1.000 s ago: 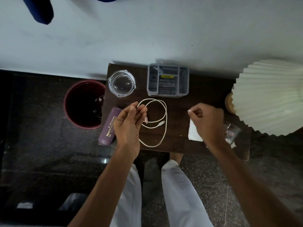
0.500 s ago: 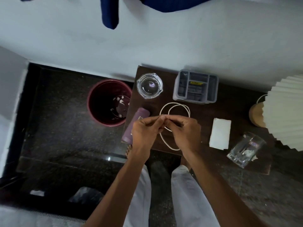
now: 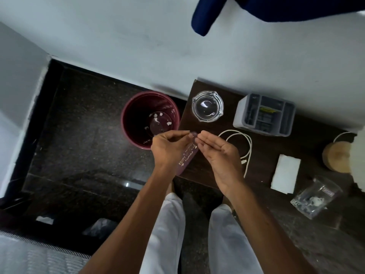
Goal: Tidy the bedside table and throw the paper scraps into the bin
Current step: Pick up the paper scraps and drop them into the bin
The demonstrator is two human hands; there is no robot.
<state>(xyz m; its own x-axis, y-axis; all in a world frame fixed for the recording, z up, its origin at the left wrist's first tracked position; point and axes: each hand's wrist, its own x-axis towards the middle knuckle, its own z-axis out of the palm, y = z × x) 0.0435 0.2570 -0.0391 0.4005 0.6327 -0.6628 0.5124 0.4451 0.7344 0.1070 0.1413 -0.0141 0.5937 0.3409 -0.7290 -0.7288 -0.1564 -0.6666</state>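
My left hand (image 3: 169,148) hovers beside the right rim of the maroon bin (image 3: 128,123), its thumb and fingers pinched together; I see nothing in the pinch. My right hand (image 3: 219,155) is held palm up with flat, empty fingers over the left part of the dark bedside table (image 3: 262,143). A purple case (image 3: 187,158) lies between the two hands at the table's left edge. Small white paper scraps (image 3: 158,115) lie at the bottom of the bin. A folded white paper (image 3: 285,174) rests on the table to the right.
A glass ashtray (image 3: 207,106), a grey organiser (image 3: 264,113) and a looped white cable (image 3: 247,147) are on the table. A tipped glass (image 3: 316,198) holds a white scrap. A wooden lamp base (image 3: 335,156) stands far right. A bed edge (image 3: 39,258) is at lower left.
Both hands met over the cable half a second ago, then parted. The left hand moved left toward the bin, the right hand opened palm up, and the view swung left.
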